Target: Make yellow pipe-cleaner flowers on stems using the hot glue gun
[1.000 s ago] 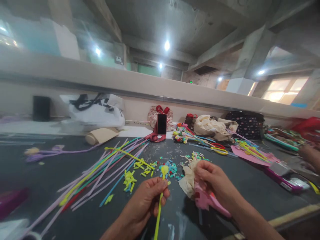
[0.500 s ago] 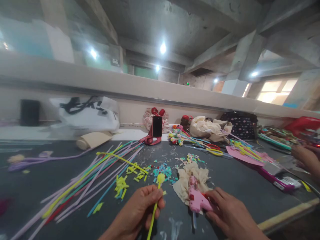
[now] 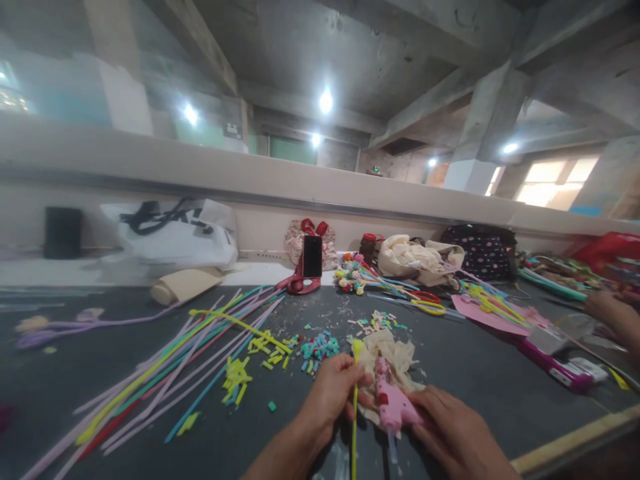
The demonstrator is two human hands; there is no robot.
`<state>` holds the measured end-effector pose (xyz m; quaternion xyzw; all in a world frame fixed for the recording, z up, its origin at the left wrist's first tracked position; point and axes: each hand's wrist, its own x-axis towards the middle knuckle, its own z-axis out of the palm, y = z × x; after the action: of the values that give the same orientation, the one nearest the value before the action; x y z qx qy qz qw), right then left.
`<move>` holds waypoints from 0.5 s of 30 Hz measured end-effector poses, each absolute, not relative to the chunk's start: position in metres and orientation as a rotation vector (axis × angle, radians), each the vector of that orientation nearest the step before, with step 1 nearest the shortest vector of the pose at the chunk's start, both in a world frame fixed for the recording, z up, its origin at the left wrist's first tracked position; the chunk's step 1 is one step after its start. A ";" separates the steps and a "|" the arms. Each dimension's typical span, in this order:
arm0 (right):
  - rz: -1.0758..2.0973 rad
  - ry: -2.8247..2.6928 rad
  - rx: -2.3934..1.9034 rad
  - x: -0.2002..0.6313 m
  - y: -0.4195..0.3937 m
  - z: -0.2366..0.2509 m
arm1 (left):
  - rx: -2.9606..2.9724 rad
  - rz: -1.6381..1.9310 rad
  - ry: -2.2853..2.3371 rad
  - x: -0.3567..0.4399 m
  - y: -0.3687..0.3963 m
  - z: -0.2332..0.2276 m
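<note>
Near the table's front edge, the left hand (image 3: 333,393), fingers pinching the yellow pipe cleaner (image 3: 355,400), is shifting it rightward beside the pink glue gun (image 3: 393,403), which the right hand (image 3: 450,433) is now gripping on the cloth (image 3: 387,350).

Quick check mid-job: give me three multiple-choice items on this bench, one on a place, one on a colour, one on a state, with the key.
1. Where does the pink plastic glue gun lie?
A. on the crumpled beige cloth
B. on the white bag
C. beside the phone

2. What colour is the fuzzy stem in the left hand?
A. purple
B. yellow
C. red

3. How is the black phone standing?
A. flat, face down
B. propped upright
C. held in a hand

Key: 1 A, cloth shows beneath the gun, right hand on it; 2 B, the yellow fuzzy stem runs from the pinch; 3 B, it stands on a red holder.
</note>
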<state>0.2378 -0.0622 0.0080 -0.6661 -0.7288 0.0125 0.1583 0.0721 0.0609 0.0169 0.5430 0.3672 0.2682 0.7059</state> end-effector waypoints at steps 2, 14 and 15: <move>0.122 -1.998 -1.871 0.239 -0.064 0.011 | 1.241 0.581 0.840 0.075 0.060 0.011; 0.870 -0.678 -1.343 0.281 -0.079 0.026 | 1.323 0.565 0.892 0.076 0.056 0.012; 0.892 -0.586 -1.272 0.283 -0.081 0.026 | 1.324 0.562 0.884 0.075 0.056 0.012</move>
<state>0.2830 -0.0807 0.0263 -0.5653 -0.2606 0.3963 0.6748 0.0754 0.0558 0.0120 0.5860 0.3913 0.2487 0.6645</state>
